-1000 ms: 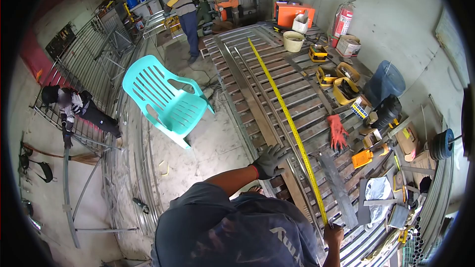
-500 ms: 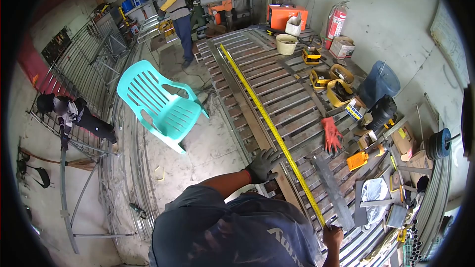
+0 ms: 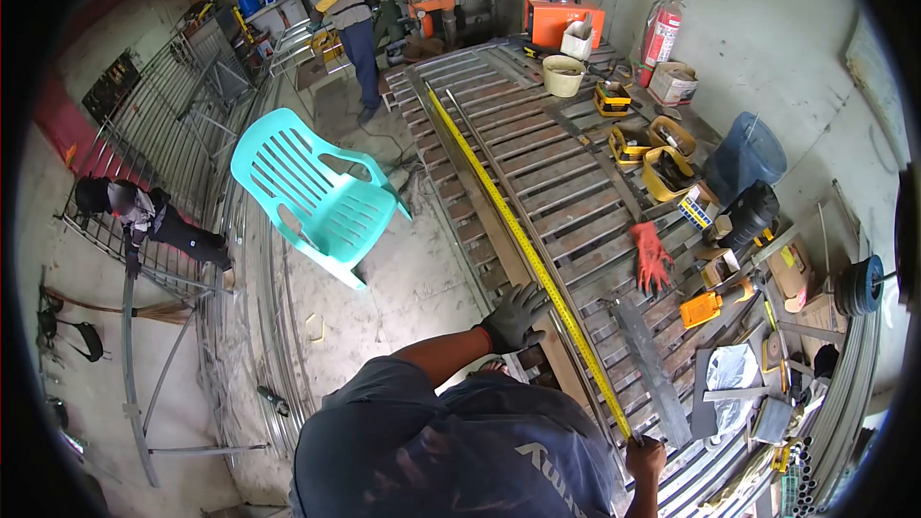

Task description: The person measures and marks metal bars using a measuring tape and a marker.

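A yellow tape measure (image 3: 518,233) is stretched lengthwise over the slatted metal table (image 3: 549,165). At its near end my bare right hand (image 3: 646,458) is closed around the tape; the fingers hide what lies inside the grip. My left hand (image 3: 515,318), in a dark grey work glove, has its fingers spread just left of the blade, over a flat brown bar (image 3: 559,364). Along the blade's right side runs a long thin metal bar (image 3: 483,145). To the right of the tape lies a flat steel piece (image 3: 649,369).
Red gloves (image 3: 651,257), an orange-yellow power tool (image 3: 703,308) and yellow containers (image 3: 664,176) occupy the table's right side. A turquoise chair (image 3: 321,197) stands left. One person (image 3: 347,24) works at the back, another (image 3: 168,225) at the far left among metal frames.
The view has shifted slightly. The tape's far part lies a little further left on the table, and the thin bar beside it shows more plainly. Both hands stay nearly in place.
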Tool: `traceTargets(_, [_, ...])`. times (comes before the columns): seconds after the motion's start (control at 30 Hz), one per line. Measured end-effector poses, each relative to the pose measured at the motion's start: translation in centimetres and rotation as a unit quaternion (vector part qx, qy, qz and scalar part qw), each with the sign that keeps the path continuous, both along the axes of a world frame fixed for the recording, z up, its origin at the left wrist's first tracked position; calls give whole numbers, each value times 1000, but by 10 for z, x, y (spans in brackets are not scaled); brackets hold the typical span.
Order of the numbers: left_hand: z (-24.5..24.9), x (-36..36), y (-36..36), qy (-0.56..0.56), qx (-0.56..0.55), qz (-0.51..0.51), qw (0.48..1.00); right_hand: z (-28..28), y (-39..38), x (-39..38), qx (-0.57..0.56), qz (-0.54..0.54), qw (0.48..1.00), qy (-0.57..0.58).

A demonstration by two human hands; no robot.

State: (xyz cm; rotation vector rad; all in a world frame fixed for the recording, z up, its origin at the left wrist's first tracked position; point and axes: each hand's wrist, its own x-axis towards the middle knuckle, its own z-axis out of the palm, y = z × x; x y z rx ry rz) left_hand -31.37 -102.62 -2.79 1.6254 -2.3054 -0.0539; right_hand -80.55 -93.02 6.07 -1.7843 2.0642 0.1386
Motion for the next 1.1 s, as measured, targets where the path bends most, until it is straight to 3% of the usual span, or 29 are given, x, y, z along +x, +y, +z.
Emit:
traceTargets(0.73, [-6, -1, -2, -32, 10, 5, 999, -8, -9, -16, 16, -13, 999, 33])
traceTargets(1.1, [0, -2, -1, -14, 1, 1, 1000, 8, -29, 23, 24, -10, 999, 47])
